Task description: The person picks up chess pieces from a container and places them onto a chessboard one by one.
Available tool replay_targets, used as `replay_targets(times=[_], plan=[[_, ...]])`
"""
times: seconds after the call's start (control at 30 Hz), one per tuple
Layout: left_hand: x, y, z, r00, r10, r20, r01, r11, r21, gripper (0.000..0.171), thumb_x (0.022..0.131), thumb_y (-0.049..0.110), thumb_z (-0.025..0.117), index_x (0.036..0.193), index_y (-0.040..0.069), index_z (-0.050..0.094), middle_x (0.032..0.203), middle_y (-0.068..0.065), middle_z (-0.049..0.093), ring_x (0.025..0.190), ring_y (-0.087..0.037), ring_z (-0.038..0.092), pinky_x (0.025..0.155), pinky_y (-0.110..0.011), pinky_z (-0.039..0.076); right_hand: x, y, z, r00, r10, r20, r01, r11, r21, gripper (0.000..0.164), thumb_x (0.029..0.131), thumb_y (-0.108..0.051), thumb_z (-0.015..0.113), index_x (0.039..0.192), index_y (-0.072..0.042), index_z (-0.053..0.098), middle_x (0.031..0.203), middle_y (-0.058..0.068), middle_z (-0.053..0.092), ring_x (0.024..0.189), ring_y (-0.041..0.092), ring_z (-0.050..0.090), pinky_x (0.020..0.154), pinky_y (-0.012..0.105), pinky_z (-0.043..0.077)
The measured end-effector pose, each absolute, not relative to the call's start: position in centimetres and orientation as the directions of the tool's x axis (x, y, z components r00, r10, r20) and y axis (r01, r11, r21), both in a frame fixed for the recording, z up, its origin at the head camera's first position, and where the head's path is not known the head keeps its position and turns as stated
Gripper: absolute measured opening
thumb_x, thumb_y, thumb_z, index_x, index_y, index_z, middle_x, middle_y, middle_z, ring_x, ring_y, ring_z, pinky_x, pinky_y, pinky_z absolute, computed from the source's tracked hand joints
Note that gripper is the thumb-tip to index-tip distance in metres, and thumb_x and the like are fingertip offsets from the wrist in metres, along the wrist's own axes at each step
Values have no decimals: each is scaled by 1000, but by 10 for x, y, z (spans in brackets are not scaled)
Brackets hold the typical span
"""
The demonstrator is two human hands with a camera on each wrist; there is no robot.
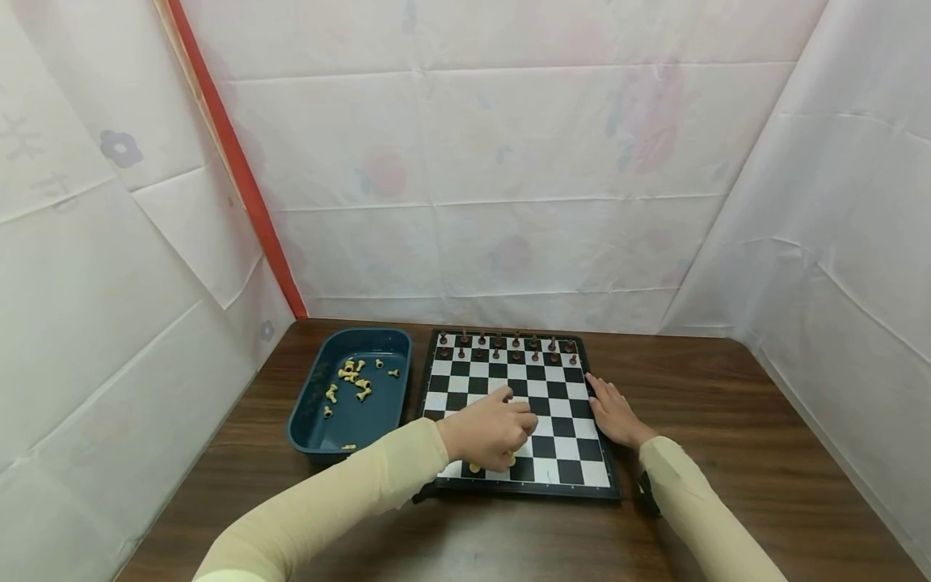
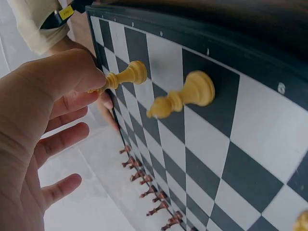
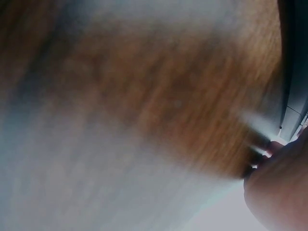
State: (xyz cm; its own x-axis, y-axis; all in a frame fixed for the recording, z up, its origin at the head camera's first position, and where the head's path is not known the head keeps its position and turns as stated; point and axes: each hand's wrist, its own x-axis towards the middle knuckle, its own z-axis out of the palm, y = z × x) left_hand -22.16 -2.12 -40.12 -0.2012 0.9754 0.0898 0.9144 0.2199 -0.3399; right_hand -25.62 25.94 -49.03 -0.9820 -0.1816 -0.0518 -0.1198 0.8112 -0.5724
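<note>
My left hand [image 1: 490, 432] reaches over the near side of the chessboard [image 1: 541, 490]. Between thumb and index finger it pinches a yellow chess piece [image 2: 132, 73]; the thumb covers the piece's top, and its other fingers are spread in the left wrist view. Beside it, a yellow bishop [image 2: 190, 94] stands on a dark square near the border. My right hand [image 1: 614, 412] rests along the board's right edge with fingers extended, and shows only partly in the right wrist view. Dark reddish chess pieces [image 1: 516, 340] stand in two rows at the far end.
Left of the board is a blue tray [image 1: 301, 408] with several yellow chess pieces [image 1: 350, 369] lying loose in it. The brown wooden table [image 1: 698, 388] meets walls hung with white sheeting [image 1: 509, 162] at the back and both sides.
</note>
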Motion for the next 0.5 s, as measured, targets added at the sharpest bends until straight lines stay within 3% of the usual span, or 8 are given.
replay_targets(times=[0.27,0.5], plan=[[-220,-9,-407,-201,978,57,924,209,-321,19,78,31,70,60,26,63,96,11,57,90,-7,51,82,-35,38,-258,260,-493,-982,-186,-42,-127,802,-583,52,102,-14,27,148,5,16,149,36,13,137,51,6,106,62,5],[-219,-2,-408,-192,980,55,931,200,-305,20,78,28,68,59,27,62,95,12,58,90,-7,51,84,-35,40,-259,261,-493,-981,-185,-51,-122,808,-577,53,102,-15,27,149,5,15,149,36,12,137,51,5,107,62,4]])
